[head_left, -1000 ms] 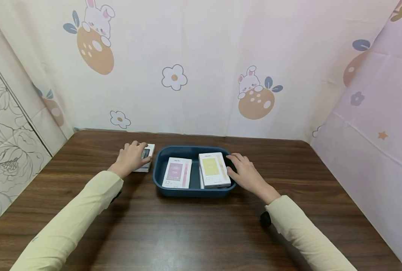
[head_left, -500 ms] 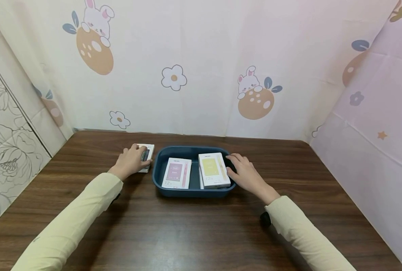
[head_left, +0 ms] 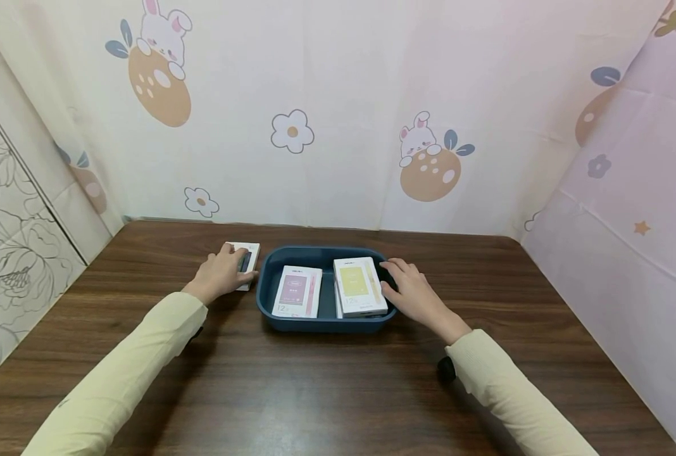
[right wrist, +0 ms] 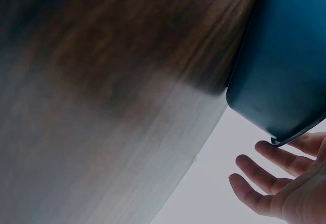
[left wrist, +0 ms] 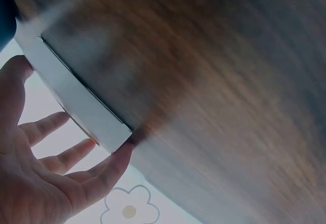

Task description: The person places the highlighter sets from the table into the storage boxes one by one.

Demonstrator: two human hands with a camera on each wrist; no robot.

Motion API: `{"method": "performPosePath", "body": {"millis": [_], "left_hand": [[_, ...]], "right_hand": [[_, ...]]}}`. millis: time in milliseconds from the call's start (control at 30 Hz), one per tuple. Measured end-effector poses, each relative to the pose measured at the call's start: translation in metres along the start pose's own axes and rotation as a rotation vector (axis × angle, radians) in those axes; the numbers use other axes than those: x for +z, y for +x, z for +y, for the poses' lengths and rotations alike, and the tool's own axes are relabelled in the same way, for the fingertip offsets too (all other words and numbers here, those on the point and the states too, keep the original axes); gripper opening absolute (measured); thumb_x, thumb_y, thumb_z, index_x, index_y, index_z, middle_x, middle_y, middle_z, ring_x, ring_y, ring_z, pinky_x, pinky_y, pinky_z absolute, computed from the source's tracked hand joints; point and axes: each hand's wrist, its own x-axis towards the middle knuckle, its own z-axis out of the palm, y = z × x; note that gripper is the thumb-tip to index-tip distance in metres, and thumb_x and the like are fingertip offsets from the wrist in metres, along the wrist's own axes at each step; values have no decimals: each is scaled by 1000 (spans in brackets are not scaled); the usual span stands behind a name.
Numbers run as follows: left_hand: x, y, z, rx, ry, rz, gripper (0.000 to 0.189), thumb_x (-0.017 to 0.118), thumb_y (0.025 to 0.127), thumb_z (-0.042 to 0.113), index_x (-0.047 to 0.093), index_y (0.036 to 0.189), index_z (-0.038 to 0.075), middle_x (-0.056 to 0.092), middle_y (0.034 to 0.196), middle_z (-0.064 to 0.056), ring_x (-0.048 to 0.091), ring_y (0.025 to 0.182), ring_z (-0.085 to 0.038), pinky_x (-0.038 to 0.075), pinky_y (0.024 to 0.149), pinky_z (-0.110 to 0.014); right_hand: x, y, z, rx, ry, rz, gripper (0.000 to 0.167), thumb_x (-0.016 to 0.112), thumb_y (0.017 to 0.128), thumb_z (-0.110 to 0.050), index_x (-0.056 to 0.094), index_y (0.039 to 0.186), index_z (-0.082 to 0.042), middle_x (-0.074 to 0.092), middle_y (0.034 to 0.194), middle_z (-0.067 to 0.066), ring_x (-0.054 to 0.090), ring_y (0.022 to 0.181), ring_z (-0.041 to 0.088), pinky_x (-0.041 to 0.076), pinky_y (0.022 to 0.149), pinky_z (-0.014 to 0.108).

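My left hand (head_left: 217, 275) spans a flat white box (head_left: 249, 263) with a dark printed panel, left of the blue tray. In the left wrist view, its thumb and a far fingertip (left wrist: 122, 151) bracket opposite ends of the box (left wrist: 84, 96). Inside the tray (head_left: 326, 325) lie a white box with a purple panel (head_left: 298, 291) and, to its right, one with a yellow panel (head_left: 361, 286), stacked on another white box. My right hand (head_left: 414, 293) rests at the tray's right rim, its fingers (right wrist: 253, 172) loosely extended, partly overlapping the tray's inside.
The tray and boxes sit toward the back of a brown wooden table (head_left: 315, 392). A patterned curtain (head_left: 349, 171) hangs behind the table's rear edge, and another covers the right side.
My left hand has shifted slightly down, with its fingers less raised over the white box. The right hand and the tray stay where they were.
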Motion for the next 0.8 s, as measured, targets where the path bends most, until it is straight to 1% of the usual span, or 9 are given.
{"method": "performPosePath", "body": {"millis": [233,367,533,633,800], "left_hand": [[0,-1,1,0,9,19,60,58,84,42,44,130,5,40,127,-29,51,93,-48,48,68,-55],[1,0,2,-5,3,27,60,58,83,41,45,129,5,40,128,-29,51,92,-47,48,69,-54],[1,0,3,-18,-14,22,61,59,83,40,44,130,5,40,128,-28,51,92,-46,48,69,-54],[0,-1,2,-31,-24,13,61,59,83,39,44,131,6,39,129,-28,50,94,-45,47,70,-55],[0,-2,-1,-41,-38,8,61,59,84,38,42,133,6,37,130,-29,48,97,-49,44,73,-60]], "right_hand": [[0,0,1,2,-2,-4,47,46,93,-27,43,134,-4,40,138,17,39,123,37,34,96,58],[1,0,0,7,0,-5,47,46,93,-28,43,134,-5,40,138,16,39,123,37,34,96,58],[0,0,1,6,-2,-8,48,45,93,-29,42,134,-5,40,138,16,39,123,37,33,97,58],[0,0,1,6,-2,-10,48,44,93,-30,42,134,-5,39,138,16,39,123,37,33,97,58],[1,0,1,3,-2,-9,48,43,94,-31,42,134,-5,39,138,16,39,123,36,33,96,58]]}}
